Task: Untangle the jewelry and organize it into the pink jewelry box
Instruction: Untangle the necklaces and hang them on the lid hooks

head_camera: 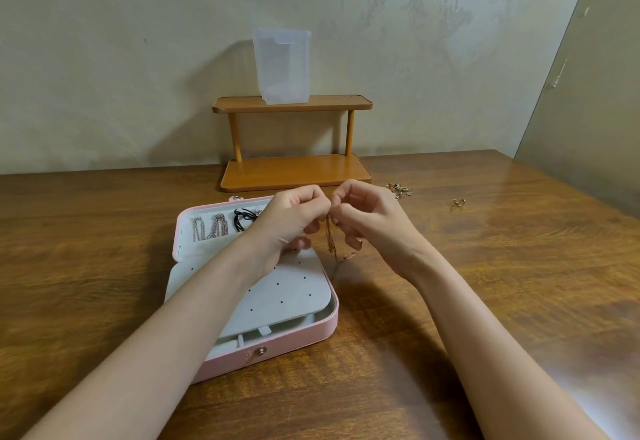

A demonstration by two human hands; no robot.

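Both hands are up over the far right corner of the open box, fingertips nearly meeting, and I would go through it from the left. Her left hand (289,221) has its fingers curled in and pinches the top of a thin rose-gold chain necklace (334,242), which hangs down in a doubled, knotted strand between the two palms and trails to the brown wooden table (485,266) at about six o'clock from the pinch. Beneath that wrist lies the pink rectangular jewelry box (277,349), lid laid flat at its twelve o'clock end, with silver chains (209,228) and a black looped cord (242,219) already hung in the lid pocket, and a grey perforated earring panel (291,297) folded over the base. Her right hand (367,217) likewise has its fingers bent and nips the same chain just beside the other pinch. To my eye the work wants small, slack movements: ease the loops apart rather than pull, since tension would likely tighten the knot or snap so fine a link. Keeping the tail resting on the table should steady it. Off at two o'clock from the hands a small heap of gold-coloured pieces (400,190) waits, and farther right a lone gold ring-like piece (459,202), both well apart from the box.
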